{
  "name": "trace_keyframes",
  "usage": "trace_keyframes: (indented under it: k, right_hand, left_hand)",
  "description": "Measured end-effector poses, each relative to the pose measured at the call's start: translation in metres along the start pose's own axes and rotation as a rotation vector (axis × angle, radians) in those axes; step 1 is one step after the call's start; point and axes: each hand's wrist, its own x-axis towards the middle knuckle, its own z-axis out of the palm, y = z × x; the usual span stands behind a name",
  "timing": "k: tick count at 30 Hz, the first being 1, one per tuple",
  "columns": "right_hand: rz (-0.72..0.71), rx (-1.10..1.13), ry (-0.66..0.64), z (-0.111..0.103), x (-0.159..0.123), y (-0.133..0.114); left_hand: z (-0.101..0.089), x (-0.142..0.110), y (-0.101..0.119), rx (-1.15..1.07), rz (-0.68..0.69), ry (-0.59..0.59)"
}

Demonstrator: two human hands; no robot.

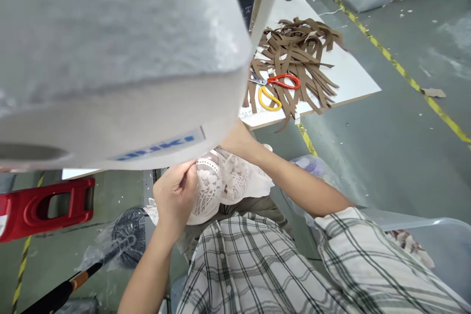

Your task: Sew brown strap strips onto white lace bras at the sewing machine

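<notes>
A white lace bra [211, 184] lies over my lap, below the front edge of a large white sewing machine head [158, 108] that fills the upper left. My left hand [175, 194] is closed at the bra's left cup, thumb pressed against the fingers, pinching its upper edge. Reaching in under the machine is my right hand [235, 138]; its fingers are hidden behind the machine head. The part of the bra nearest the needle is hidden too.
Brown fabric strips [294, 59] lie piled on the white table [353, 78], with red-and-yellow-handled scissors [281, 82] on them. A red stool [47, 208] stands left, a clear plastic bin [437, 235] right. Yellow-black tape [390, 59] marks the floor.
</notes>
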Motion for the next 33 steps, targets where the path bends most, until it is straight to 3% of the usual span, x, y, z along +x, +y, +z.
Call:
trace_keyframes:
  k: [11, 18, 25, 33]
  right_hand:
    - [0.014, 0.108, 0.038, -0.004, -0.005, -0.006]
    - [0.170, 0.360, 0.230, -0.002, -0.045, 0.004]
    - [0.239, 0.400, 0.193, -0.003, -0.082, 0.011]
    - [0.289, 0.443, 0.134, 0.000, -0.091, 0.008]
  left_hand:
    - [-0.002, -0.002, 0.002, 0.009, -0.045, 0.025]
    - [-0.003, -0.001, 0.002, -0.003, -0.059, 0.014]
    - [-0.007, -0.001, 0.000, -0.009, -0.065, 0.017]
    - [-0.007, 0.000, -0.001, -0.006, -0.088, 0.035]
